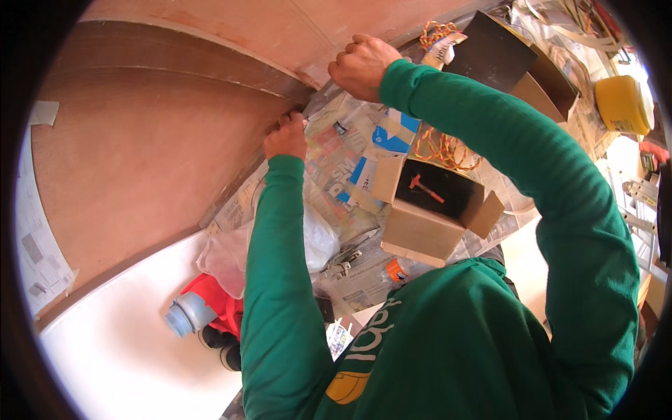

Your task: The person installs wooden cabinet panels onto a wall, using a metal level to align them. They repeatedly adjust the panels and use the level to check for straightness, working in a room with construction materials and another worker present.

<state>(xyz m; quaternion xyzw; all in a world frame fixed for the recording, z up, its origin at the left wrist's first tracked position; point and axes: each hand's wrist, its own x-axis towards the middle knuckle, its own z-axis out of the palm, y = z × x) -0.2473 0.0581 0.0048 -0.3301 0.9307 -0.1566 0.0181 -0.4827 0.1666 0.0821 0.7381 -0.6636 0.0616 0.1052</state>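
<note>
- Green sweater point(448, 350) fills the lower part of the view, nearest to the camera, and both sleeves go up from it to the hands.
- Left hand point(285, 136) is closed, with the fingertips pressed together at the edge of the dark wooden strip point(175, 59); what it pinches there is too small to tell.
- Right hand point(360, 64) is closed in a fist, knuckles up, just above the same end of the strip, touching the light plywood sheet point(266, 28); I cannot tell if it holds something inside.
- Both hands are near each other, at the place where the strip meets the newspapers point(336, 161).
- Reddish board point(133, 161) lies left of the left hand, under the curved strip.
- Open cardboard box point(430, 210) stands on the newspapers, under the right sleeve, with 1 red tool point(424, 187) inside on the dark bottom.
- Orange cord point(444, 148) lies just behind the box.
- Clear plastic bag point(231, 255) lies beside the left sleeve, and a grey-blue bottle cap point(185, 316) with a red thing point(213, 297) is below it.
- Yellow container point(621, 105) stands far at the right, well apart from the hands.
</note>
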